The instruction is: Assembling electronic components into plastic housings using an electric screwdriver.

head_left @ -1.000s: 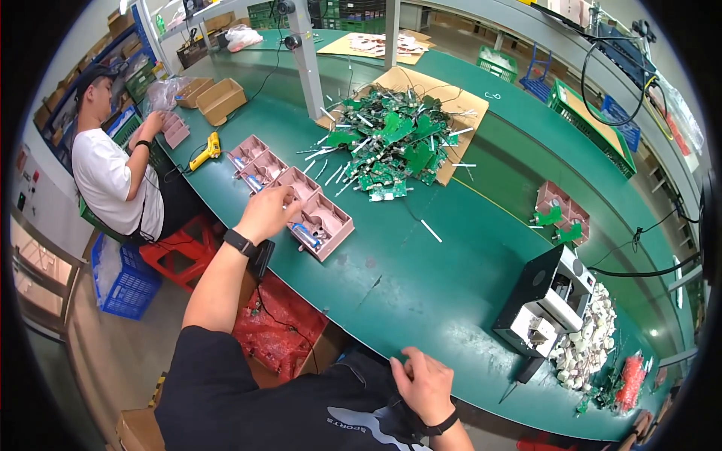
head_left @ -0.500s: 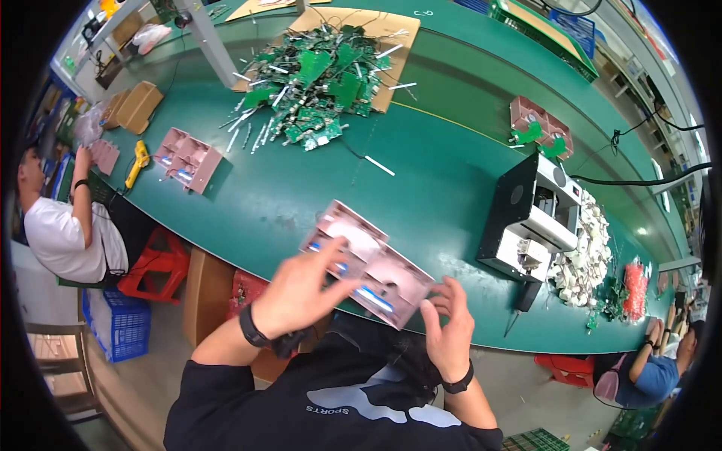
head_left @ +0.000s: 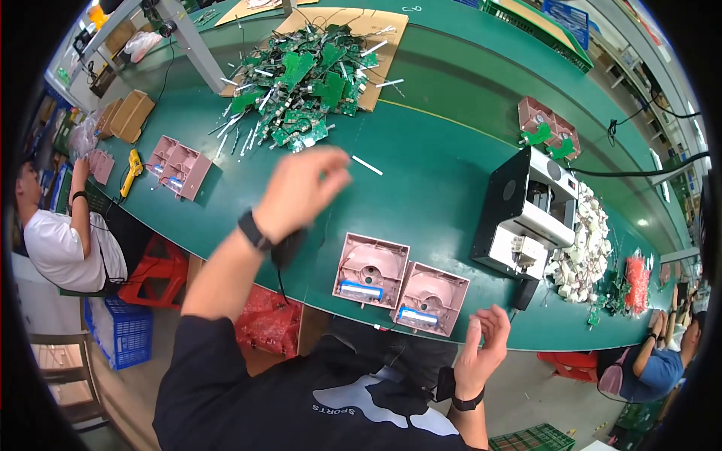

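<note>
The left hand (head_left: 301,192) is raised over the green table (head_left: 421,173), fingers loosely curled and holding nothing, reaching toward the far side. It is blurred, so the exact finger pose is hard to read. A dark band sits on its wrist. The right hand (head_left: 481,349) hangs just off the near edge of the table, palm open, fingers spread, empty too.

Between the two hands, at the near edge, lie two pink trays (head_left: 402,284) side by side and touching, each with a round moulded hollow and a small blue-and-white part along its near side. They lie flat and a little askew to the table edge.

Beyond the left hand, far across the table, a heap of green circuit boards (head_left: 301,75) with white sticks spills over a sheet of cardboard (head_left: 380,30). One loose white stick (head_left: 367,165) lies just right of the raised hand. To pick from the heap cleanly, it would be best to take one board by its edges from the near fringe rather than dig in, since the pieces overlap and could drag one another.

Right of the trays stands a black and white machine (head_left: 526,214), with a pile of white parts (head_left: 590,244) beside it. Another pair of pink trays (head_left: 179,161) lies at the left, near a yellow tool (head_left: 131,169), where a person in a white shirt (head_left: 64,252) sits.
</note>
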A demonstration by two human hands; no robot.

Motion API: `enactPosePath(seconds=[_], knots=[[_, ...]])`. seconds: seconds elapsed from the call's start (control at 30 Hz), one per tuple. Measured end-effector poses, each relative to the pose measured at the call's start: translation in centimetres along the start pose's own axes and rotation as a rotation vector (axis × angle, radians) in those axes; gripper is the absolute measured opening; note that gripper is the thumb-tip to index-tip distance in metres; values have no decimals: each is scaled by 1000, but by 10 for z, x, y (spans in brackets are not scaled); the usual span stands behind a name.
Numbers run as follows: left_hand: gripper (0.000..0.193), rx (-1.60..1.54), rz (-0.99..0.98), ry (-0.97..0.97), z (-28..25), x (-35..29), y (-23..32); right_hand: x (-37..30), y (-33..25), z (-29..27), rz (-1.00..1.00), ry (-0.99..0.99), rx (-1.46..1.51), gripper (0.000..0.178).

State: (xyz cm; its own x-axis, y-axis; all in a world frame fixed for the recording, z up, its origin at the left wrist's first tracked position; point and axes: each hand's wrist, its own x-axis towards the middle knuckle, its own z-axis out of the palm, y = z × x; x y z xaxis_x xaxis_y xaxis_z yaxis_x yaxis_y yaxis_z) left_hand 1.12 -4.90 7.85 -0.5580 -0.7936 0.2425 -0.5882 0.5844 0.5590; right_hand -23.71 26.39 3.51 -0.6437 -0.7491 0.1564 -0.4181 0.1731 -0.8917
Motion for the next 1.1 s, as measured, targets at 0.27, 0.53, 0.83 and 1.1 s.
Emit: enactPosePath(seconds=[0.27, 0.53, 0.83, 1.1], knots=[[48, 557, -70, -19, 0, 56, -100, 4, -9, -2, -118, 90, -41, 35], [51, -481, -200, 249, -46, 29, -7, 0, -5, -18, -131, 169, 23, 31], [35, -1335, -507, -726, -12, -96, 119, 5, -38, -10, -102, -340, 384, 36], [25, -1517, -416, -1051, 51, -130, 146, 7, -38, -25, -243, -642, 279, 31]])
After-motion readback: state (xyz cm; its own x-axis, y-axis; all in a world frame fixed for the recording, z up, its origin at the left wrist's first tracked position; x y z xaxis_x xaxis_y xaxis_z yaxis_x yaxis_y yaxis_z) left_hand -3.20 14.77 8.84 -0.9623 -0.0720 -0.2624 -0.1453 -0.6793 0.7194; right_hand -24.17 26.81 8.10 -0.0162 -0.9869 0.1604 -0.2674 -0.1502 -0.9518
